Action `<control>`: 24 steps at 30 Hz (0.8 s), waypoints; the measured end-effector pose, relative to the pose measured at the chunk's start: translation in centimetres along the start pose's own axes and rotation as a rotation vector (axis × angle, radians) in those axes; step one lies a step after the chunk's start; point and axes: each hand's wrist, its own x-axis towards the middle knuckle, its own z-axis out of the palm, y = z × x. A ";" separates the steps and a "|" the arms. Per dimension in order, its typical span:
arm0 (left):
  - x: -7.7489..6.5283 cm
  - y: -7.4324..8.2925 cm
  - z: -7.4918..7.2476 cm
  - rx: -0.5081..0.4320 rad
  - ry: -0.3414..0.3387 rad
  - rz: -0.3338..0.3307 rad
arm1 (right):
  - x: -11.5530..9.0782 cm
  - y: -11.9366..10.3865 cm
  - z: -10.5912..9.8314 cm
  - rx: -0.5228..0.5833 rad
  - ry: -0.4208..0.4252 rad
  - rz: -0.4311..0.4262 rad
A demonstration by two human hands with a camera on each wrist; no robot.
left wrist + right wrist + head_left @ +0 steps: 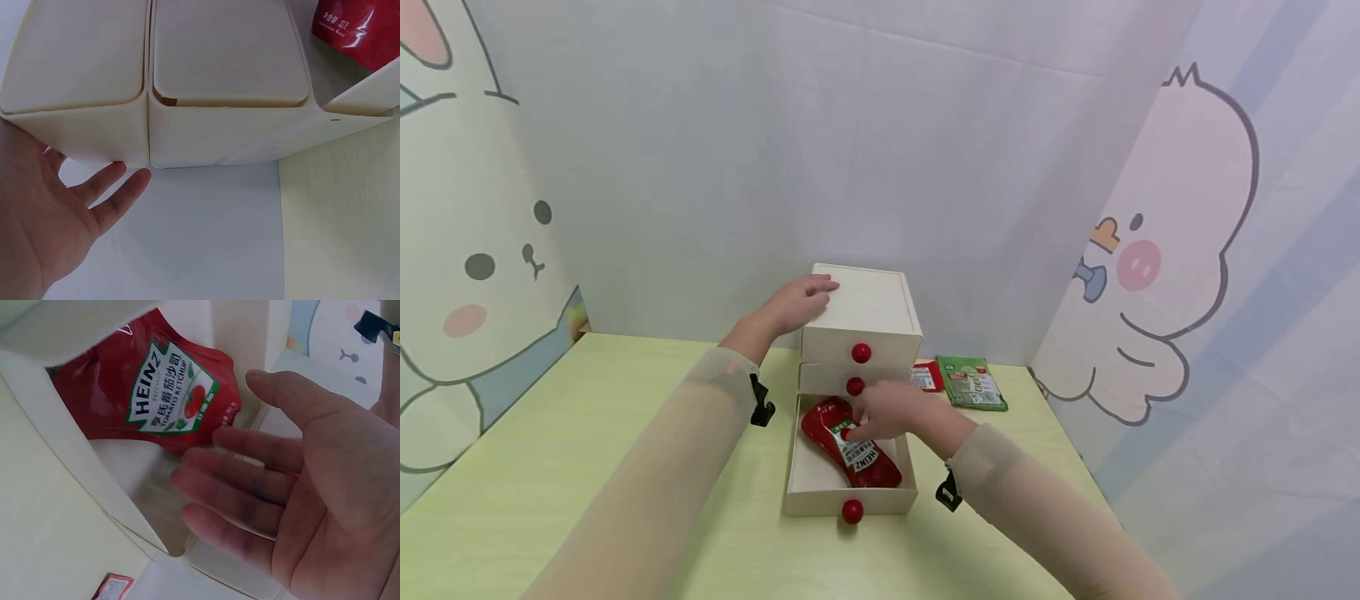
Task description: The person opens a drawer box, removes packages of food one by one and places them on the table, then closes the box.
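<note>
A white drawer unit with red round knobs stands on the table in the head view. Its bottom drawer is pulled out, and a red Heinz ketchup pouch lies inside. My left hand rests at the unit's upper left edge, fingers spread; in the left wrist view, the hand is against the side of the casing. Over the open drawer hovers my right hand. In the right wrist view, its loosely bent fingers hold nothing, close beside the ketchup pouch.
Right of the unit, a green packet and a partly hidden red packet lie on the pale yellow table. A curtain with cartoon animals stands behind and on both sides.
</note>
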 end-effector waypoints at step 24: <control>0.0 -0.2 -0.1 0.002 -0.004 0.000 | 2.1 -1.6 4.7 0.094 -0.136 0.270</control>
